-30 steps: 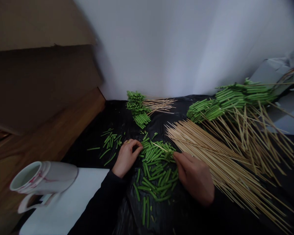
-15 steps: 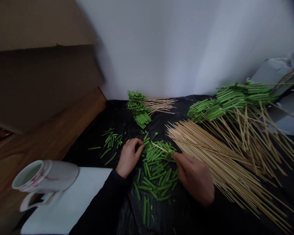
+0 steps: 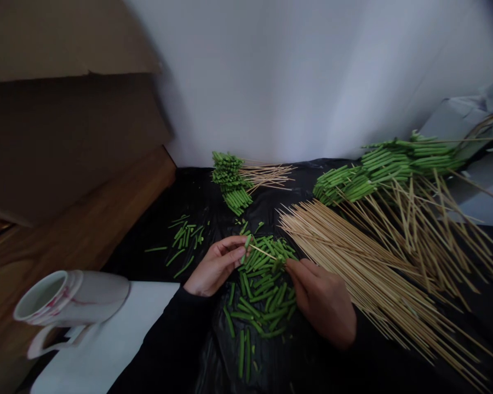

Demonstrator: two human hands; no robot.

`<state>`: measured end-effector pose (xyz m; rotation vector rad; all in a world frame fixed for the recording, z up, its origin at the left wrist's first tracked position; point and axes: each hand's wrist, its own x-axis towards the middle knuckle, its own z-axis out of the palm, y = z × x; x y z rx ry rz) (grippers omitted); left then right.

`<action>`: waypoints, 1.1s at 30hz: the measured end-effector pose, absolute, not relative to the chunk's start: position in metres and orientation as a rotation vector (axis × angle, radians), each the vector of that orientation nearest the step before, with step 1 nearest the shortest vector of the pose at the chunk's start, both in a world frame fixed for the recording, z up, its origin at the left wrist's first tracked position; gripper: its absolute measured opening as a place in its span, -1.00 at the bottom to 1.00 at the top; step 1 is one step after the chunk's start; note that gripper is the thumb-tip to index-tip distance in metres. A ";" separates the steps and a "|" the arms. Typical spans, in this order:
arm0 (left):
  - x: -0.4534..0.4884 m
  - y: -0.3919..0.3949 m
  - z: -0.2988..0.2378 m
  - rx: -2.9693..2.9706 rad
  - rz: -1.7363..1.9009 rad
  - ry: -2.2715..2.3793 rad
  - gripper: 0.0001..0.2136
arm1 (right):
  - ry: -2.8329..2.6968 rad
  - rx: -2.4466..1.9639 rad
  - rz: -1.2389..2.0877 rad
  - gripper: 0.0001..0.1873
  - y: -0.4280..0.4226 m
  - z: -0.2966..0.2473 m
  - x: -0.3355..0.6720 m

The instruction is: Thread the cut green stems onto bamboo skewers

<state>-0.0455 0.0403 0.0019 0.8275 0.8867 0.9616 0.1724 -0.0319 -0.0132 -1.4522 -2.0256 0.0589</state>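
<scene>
My left hand [image 3: 216, 266] is turned palm up and pinches one short green stem piece [image 3: 247, 243] at its fingertips. My right hand [image 3: 322, 302] is closed round a bamboo skewer [image 3: 263, 253] with some green pieces threaded near its fingers. The skewer's bare tip points left at the piece in my left hand, almost touching it. Both hands hover over a loose pile of cut green stem pieces [image 3: 259, 295] on a black plastic sheet [image 3: 197, 189].
A large fan of bare bamboo skewers [image 3: 365, 257] lies right of my hands. Loaded skewers of green stems lie at the back centre [image 3: 232, 180] and back right [image 3: 390, 167]. A white mug [image 3: 61, 303] stands at the left on a white surface. Scattered green pieces [image 3: 183, 238] lie left.
My left hand lifted off the sheet, turned palm up with one green piece pinched, and came to the skewer tip. My right hand shifted slightly left with the skewer.
</scene>
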 end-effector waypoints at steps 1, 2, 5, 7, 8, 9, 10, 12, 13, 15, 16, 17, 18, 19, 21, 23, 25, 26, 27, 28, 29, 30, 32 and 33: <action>-0.045 0.040 0.002 0.816 0.955 0.883 -0.76 | -2.030 -1.455 0.061 -0.72 -0.032 -0.013 0.172; -0.044 0.040 0.002 0.805 0.953 0.882 -0.77 | -2.034 -1.457 0.067 -0.73 -0.032 -0.013 0.172; -0.042 0.039 0.002 0.794 0.951 0.885 -0.76 | -2.046 -1.463 0.087 -0.74 -0.032 -0.013 0.172; -0.042 0.039 0.002 0.789 0.958 0.887 -0.74 | -2.050 -1.468 0.086 -0.74 -0.032 -0.013 0.172; -0.042 0.039 0.002 0.778 0.961 0.886 -0.72 | -2.049 -1.469 0.084 -0.75 -0.032 -0.014 0.172; -0.042 0.040 0.002 0.758 0.962 0.884 -0.70 | -2.045 -1.470 0.081 -0.75 -0.032 -0.014 0.172; -0.043 0.040 0.002 0.731 0.966 0.882 -0.69 | -2.040 -1.469 0.078 -0.75 -0.032 -0.014 0.171; -0.044 0.041 0.000 0.677 0.980 0.886 -0.69 | -2.030 -1.461 0.075 -0.73 -0.033 -0.014 0.171; -0.044 0.042 -0.001 0.657 0.993 0.894 -0.70 | -2.029 -1.453 0.078 -0.72 -0.033 -0.014 0.171; -0.045 0.043 -0.002 0.638 1.015 0.920 -0.72 | -2.038 -1.431 0.082 -0.71 -0.034 -0.013 0.170; -0.044 0.043 -0.003 0.636 1.020 0.934 -0.73 | -2.046 -1.420 0.083 -0.71 -0.034 -0.013 0.170; -0.044 0.043 -0.004 0.636 1.019 0.946 -0.74 | -2.054 -1.410 0.082 -0.70 -0.034 -0.013 0.169; -0.043 0.042 -0.005 0.639 1.015 0.955 -0.74 | -2.062 -1.404 0.080 -0.70 -0.034 -0.013 0.169; -0.042 0.042 -0.005 0.644 1.008 0.960 -0.74 | -2.066 -1.404 0.078 -0.70 -0.035 -0.013 0.169; -0.041 0.041 -0.005 0.658 1.004 0.967 -0.75 | -2.068 -1.417 0.081 -0.70 -0.035 -0.013 0.168; -0.039 0.040 -0.003 0.677 1.003 0.960 -0.75 | -2.061 -1.434 0.082 -0.70 -0.035 -0.013 0.169; -0.040 0.040 -0.002 0.692 0.997 0.940 -0.75 | -2.055 -1.442 0.082 -0.70 -0.035 -0.013 0.169; -0.040 0.040 -0.001 0.696 0.994 0.928 -0.75 | -2.052 -1.443 0.084 -0.70 -0.034 -0.013 0.169; -0.041 0.040 -0.001 0.695 0.994 0.919 -0.75 | -2.051 -1.444 0.088 -0.70 -0.034 -0.013 0.169; -0.041 0.040 -0.001 0.690 0.995 0.913 -0.75 | -2.051 -1.443 0.091 -0.70 -0.034 -0.013 0.169; -0.042 0.040 -0.001 0.681 0.997 0.911 -0.75 | -2.051 -1.440 0.095 -0.70 -0.035 -0.012 0.169; -0.043 0.041 -0.001 0.671 0.998 0.911 -0.75 | -2.049 -1.437 0.095 -0.70 -0.035 -0.012 0.169; -0.044 0.041 -0.002 0.660 1.001 0.919 -0.76 | -2.046 -1.430 0.090 -0.70 -0.035 -0.012 0.169; -0.044 0.042 -0.002 0.662 1.001 0.924 -0.77 | -2.044 -1.429 0.088 -0.70 -0.035 -0.012 0.169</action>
